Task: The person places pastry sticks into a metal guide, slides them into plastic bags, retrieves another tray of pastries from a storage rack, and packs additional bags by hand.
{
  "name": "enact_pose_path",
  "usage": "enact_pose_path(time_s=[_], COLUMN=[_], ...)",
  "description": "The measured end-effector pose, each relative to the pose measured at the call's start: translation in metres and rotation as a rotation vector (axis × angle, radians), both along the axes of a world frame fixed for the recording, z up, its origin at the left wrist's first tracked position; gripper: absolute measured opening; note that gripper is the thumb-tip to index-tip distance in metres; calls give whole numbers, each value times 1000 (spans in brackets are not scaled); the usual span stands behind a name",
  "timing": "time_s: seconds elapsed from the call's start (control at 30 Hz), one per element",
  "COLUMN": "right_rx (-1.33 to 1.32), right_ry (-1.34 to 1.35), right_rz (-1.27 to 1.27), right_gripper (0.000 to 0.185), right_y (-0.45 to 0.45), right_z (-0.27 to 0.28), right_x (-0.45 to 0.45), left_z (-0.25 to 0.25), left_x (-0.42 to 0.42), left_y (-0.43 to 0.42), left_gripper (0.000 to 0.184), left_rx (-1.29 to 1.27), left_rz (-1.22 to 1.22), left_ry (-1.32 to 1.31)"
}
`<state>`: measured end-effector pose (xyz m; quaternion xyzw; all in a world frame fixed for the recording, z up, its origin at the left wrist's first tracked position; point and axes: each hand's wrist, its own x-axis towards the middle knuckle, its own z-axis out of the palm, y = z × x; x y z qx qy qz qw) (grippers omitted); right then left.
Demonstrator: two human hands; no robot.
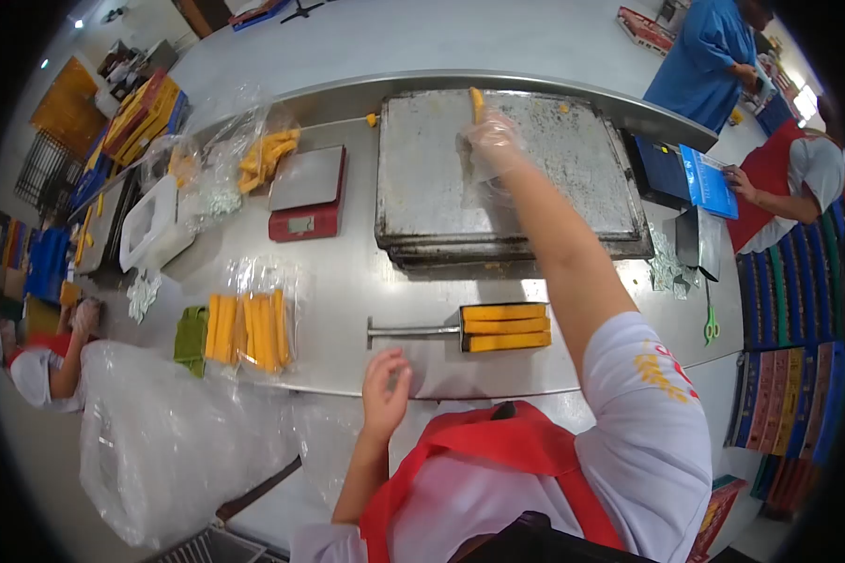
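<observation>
My right hand, in a clear plastic glove, reaches over the stacked metal trays. Its fingers are closed by a yellow stick that pokes out beyond them. Bare and with fingers parted and slightly curled, my left hand is near the table's front edge and holds nothing. Just above it lies the metal handle of a box-shaped scoop, in which several yellow sticks are lined up. A clear bag of yellow sticks lies to the left, beside a green object.
A red scale and a white container are at the left. Green scissors and a blue box are at the right. One person touches that box; another is at the far left, and one in blue stands behind.
</observation>
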<state>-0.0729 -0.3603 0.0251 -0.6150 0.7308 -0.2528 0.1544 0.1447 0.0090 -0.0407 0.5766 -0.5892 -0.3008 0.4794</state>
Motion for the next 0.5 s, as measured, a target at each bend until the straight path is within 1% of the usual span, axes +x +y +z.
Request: enact_pose_path(time_s=[0.03, 0.07, 0.1, 0.13, 0.17, 0.2, 0.23, 0.27, 0.3, 0.33, 0.4, 0.43, 0.5], right_rx=[-31, -54, -44, -3, -73, -149, -154, -140, 9, 165, 169, 187, 80], right_ry=[64, 126, 133, 503, 574, 648, 197, -253, -625, -1009, -830, -846, -753], right_rz=[-17, -32, -44, 59, 184, 306, 220, 118, 164, 178, 280, 252, 193], right_gripper=[34, 32, 32, 32, 30, 29, 28, 27, 26, 26, 27, 27, 22], right_y=[-20, -21, -20, -17, -20, -14, 0, 30, 41, 59, 106, 125, 150], right_z=[-13, -11, -10, -9, -17, -13, -15, 3, 2, -6, 5, 3, 9], right_x=[1, 5, 4, 0, -10, -15, -21, -20, -30, -44, -66, -67, -76], left_z=[-2, -4, -6, -7, -9, -11, -11, -11, -10, -8, -7, -6, -1], left_x=[2, 5, 8, 11, 16, 22, 28, 33, 36, 37, 37, 37, 31], left_y=[1, 2, 4, 9, 11, 9, 7, 3, -1, -4, -14, -18, -22], left_gripper=[11, 11, 12, 12, 12, 12, 12, 12, 12, 11, 11, 12, 12], left_rx=[0, 3, 34, 73, 92, 84, 77, 48, 39, 53, 57, 34, 47], left_rz=[-31, -45, -40, -33, -40, -43, -45, -60, -80, -73, -91, -116, -150], left_ry=[15, 23, 60, 98, 104, 78, 52, 39, 23, 61, 105, 117, 137])
